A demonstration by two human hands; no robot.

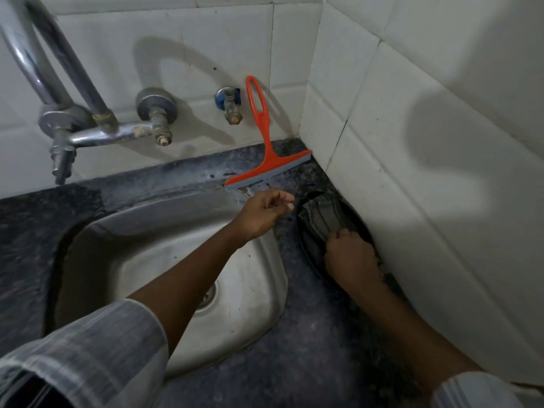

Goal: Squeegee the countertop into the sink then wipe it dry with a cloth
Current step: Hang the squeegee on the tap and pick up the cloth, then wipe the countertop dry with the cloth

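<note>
the orange squeegee (263, 148) stands on the dark speckled desk (294, 334) behind the sink, its grey rubber blade down on the stone at the far right corner of the basin and its looped handle leaning up against the white tiled wall (182, 54). neither hand touches it.

the left hand (263, 212) reaches across the steel sink (164, 260) from the lower left, hovering just in front of the blade. its fingers are loosely curled with the thumb and fingertips drawn near one another, and it holds nothing.

the right hand (351, 256) lies on the desk to the right of the sink, close against the side wall (426, 172). its fingers are bunched round a dark cloth (323, 214), which spreads away from the knuckles toward the corner, crumpled and folded, lying on the stone between the sink rim and the side wall. the cloth sits near the squeegee blade but apart from it.

both forearms are bare, with pale striped sleeves (97, 357) pushed up near the bottom edge of the view.

on the back wall, left of the squeegee handle, a metal tap (73, 125) with a tall curved spout (35, 54) juts out above the basin, and a small blue-collared valve (228, 106) sits just beside the handle. the sink's drain (207, 295) shows partly behind the left forearm.
</note>
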